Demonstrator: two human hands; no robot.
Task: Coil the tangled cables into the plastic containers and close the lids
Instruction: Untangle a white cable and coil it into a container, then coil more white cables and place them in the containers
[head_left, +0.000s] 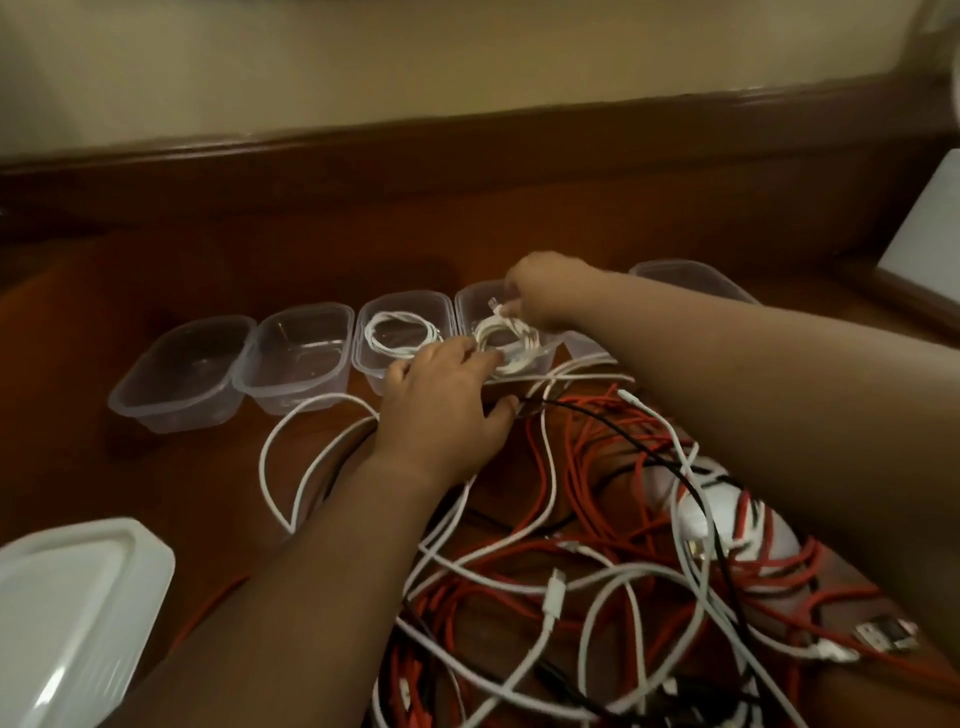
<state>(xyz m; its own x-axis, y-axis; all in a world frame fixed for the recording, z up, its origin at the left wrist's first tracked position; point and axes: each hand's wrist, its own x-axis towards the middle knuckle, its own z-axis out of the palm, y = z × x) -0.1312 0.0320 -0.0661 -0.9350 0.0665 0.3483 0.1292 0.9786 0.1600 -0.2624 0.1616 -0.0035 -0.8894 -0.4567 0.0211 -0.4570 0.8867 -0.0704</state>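
1. The right hand (540, 296) reaches over the fourth tub (470, 306) in a row, its fingers pinching the end of a white coil (506, 345) that lies inside it.
2. The left hand (447, 400) rests at that tub's near wall, fingers spread and fairly straight, fingertips touching the coil.
3. The third tub (405, 306) holds a thinner white cable loop (400, 335); the two tubs (182, 374) left of it hold nothing visible. A further tub (691, 275) sits partly hidden behind the right arm.
4. All tubs are clear plastic, rectangular with rounded corners.
5. A tangle (597, 561) of red, white and black cables sprawls on the brown wooden counter (156, 260) near the person.
6. A frosted lid (67, 597) lies at lower left.
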